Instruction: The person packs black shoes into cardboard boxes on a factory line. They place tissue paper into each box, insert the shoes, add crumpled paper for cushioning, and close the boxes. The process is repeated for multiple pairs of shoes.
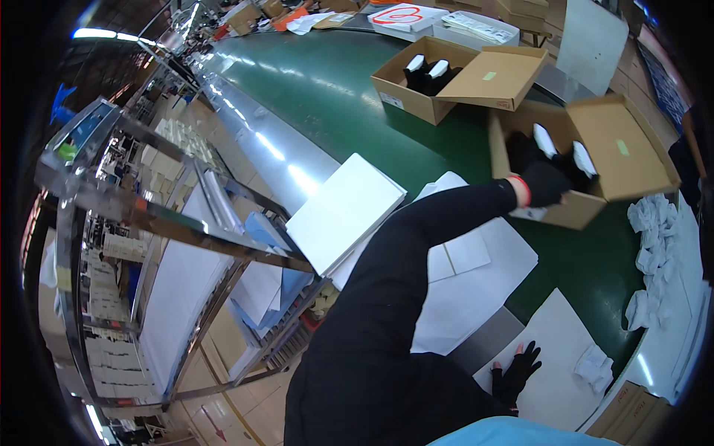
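Note:
My left arm, in a black sleeve, stretches across to the near wall of an open cardboard shoe box point(575, 211) on the right. My left hand point(548, 183), in a black glove with a red cuff edge, is closed at that wall; most of its fingers are hidden or blurred. Black footwear with white parts point(544, 140) stands in this box, and its lid is folded back to the right. Palm down, my right hand point(515, 374) lies with spread fingers on a large white sheet point(558, 327); two fingertips stick out bare from its black glove.
Behind stands a second open box point(416, 108) with black footwear. Stacked white paper point(346, 212) and loose sheets point(476, 290) lie left of the boxes. Crumpled white paper point(653, 253) lines the right side of the green surface point(312, 82). A metal rack point(186, 230) stands at left.

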`<state>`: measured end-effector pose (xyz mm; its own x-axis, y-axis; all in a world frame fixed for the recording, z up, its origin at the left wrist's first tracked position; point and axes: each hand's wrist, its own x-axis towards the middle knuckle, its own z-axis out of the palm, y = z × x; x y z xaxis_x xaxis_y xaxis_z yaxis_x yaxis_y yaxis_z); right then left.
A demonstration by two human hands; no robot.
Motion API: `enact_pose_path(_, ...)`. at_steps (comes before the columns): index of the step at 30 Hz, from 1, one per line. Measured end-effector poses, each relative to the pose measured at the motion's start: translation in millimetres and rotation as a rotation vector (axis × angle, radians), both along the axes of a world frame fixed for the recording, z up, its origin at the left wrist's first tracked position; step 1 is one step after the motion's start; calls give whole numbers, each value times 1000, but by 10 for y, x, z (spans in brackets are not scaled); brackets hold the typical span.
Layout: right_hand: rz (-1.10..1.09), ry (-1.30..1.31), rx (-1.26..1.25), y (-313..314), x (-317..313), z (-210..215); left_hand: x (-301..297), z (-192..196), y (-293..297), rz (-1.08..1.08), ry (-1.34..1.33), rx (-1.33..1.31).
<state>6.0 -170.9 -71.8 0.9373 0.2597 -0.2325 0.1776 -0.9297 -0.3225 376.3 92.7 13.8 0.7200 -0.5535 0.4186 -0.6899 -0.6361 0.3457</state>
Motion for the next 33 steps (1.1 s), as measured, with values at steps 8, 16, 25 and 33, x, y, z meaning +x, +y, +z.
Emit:
enact_pose_path(8, 38, -186, -31, -11, -97, -181, -1422, 816, -853, -288, 80, 73)
enact_pose_path(16, -219, 26, -293, -582, -930, -576, -3058, -49, -1023, -488, 100, 35)
enact_pose_path(25, -204, 314, 436, -234, -1421, 1494, -3534, 192, -640, -205, 372, -273)
enact_pose_path(33, 4, -274, 321, -57, -808, 959, -3104, 237, -961, -6, -140, -86)
